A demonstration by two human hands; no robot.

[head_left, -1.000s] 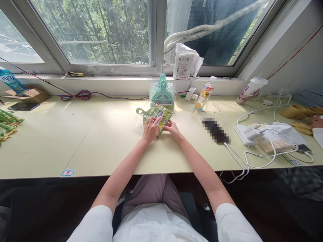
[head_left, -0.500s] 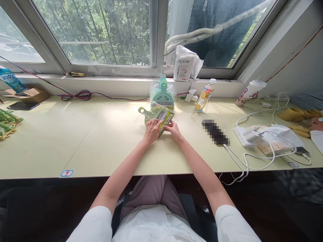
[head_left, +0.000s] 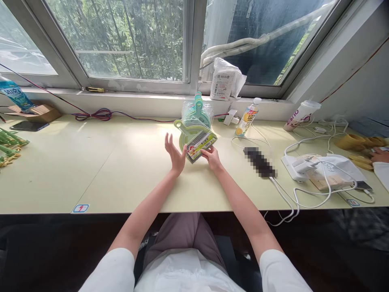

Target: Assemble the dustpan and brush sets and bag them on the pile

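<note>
A light green dustpan (head_left: 184, 130) with a brush and a printed yellow-green label (head_left: 203, 144) is tilted above the table in front of me. My right hand (head_left: 213, 158) grips its lower right edge, thumb on the label side. My left hand (head_left: 176, 156) is at the dustpan's left with fingers spread and raised; its thumb is close to the label's left end, and I cannot tell whether it touches. Just behind, a stack of teal dustpans (head_left: 198, 111) in clear plastic leans by the window sill.
To the right are a drink bottle (head_left: 247, 117), a blurred dark phone-like object (head_left: 259, 162), a white power strip (head_left: 293, 166) with cables and a white cup (head_left: 300, 115). A person's hand (head_left: 379, 155) is at the far right. A phone (head_left: 29, 126) and a cardboard box (head_left: 45, 112) are left.
My left hand has come off the dustpan and opened to the left. The dustpan has turned, its label now facing me more, while my right hand keeps hold.
</note>
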